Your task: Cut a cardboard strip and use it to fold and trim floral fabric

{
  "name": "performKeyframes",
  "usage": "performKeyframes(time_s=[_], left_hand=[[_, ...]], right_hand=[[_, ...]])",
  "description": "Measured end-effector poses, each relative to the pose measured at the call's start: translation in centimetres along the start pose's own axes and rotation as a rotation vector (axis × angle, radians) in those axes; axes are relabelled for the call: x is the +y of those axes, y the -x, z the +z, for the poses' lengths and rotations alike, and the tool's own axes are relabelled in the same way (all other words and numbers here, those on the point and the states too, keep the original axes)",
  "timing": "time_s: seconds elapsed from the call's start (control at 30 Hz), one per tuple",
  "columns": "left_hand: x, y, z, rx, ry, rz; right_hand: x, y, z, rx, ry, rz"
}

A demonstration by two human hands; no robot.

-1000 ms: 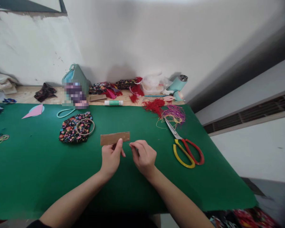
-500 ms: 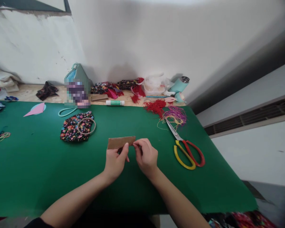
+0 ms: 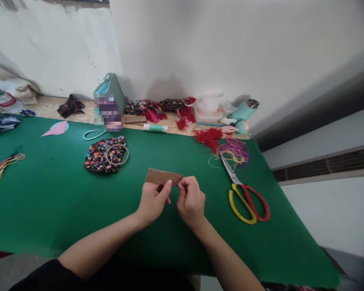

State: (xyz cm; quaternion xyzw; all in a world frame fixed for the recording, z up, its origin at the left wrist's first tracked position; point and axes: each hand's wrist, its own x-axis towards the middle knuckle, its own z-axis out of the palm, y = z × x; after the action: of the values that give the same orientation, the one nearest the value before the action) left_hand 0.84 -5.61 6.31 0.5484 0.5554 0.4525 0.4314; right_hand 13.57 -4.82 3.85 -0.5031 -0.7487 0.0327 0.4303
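Note:
A small brown piece of cardboard is held up over the green table mat, a long strip with its right end slightly lower than its left. My left hand is closed on its lower edge, thumb lying across the near face and the other fingers behind. At the right end of the strip, my right hand pinches the corner between thumb and curled forefinger. Whether a thread is also in that pinch cannot be made out. To the right of my hands lie large scissors with yellow and red handles, blades slightly apart.
Left of my hands, a floral fabric piece lies under a round bangle-like ring. Along the wall are a glue stick, a teal pouch, red tassels, a plastic tub and a mint bottle. Purple threads touch the scissor tips.
The cardboard has tilted, its right end now lower. Both hands stay at it, the right fingers pressed closer over its corner. The whole view has shifted, so the table items appear further right.

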Motion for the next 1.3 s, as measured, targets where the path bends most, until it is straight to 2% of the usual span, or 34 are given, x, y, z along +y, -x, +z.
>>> performKeyframes(time_s=[0.3, 0.5, 0.7, 0.77, 0.87, 0.97, 1.13, 1.3], left_hand=[[0.0, -0.5, -0.2, -0.004, 0.036, -0.093], [0.3, -0.7, -0.3, 0.004, 0.064, -0.119], [0.3, -0.6, -0.4, 0.027, 0.055, -0.128], [0.0, -1.1, -0.7, 0.073, 0.046, -0.140], [-0.7, -2.3, -1.4, 0.208, 0.132, -0.199], [-0.9, -2.9, -1.8, 0.167, 0.219, -0.235], [-0.5, -1.7, -1.0, 0.047, 0.108, -0.197], [0.3, -1.1, -0.8, 0.019, 0.057, -0.152]], right_hand=[[-0.1, 0.2, -0.1, -0.082, -0.067, 0.044], [-0.1, 0.1, -0.1, -0.079, -0.096, 0.067], [-0.4, -0.2, -0.3, -0.045, -0.087, -0.016], [-0.7, -0.2, -0.6, -0.010, -0.085, -0.078], [-0.9, -0.2, -1.1, 0.008, -0.138, -0.137], [-0.8, -0.2, -1.4, 0.021, -0.154, -0.155], [0.0, -0.2, -1.3, 0.057, -0.118, -0.084], [0.4, -0.2, -0.9, 0.067, -0.127, -0.063]])
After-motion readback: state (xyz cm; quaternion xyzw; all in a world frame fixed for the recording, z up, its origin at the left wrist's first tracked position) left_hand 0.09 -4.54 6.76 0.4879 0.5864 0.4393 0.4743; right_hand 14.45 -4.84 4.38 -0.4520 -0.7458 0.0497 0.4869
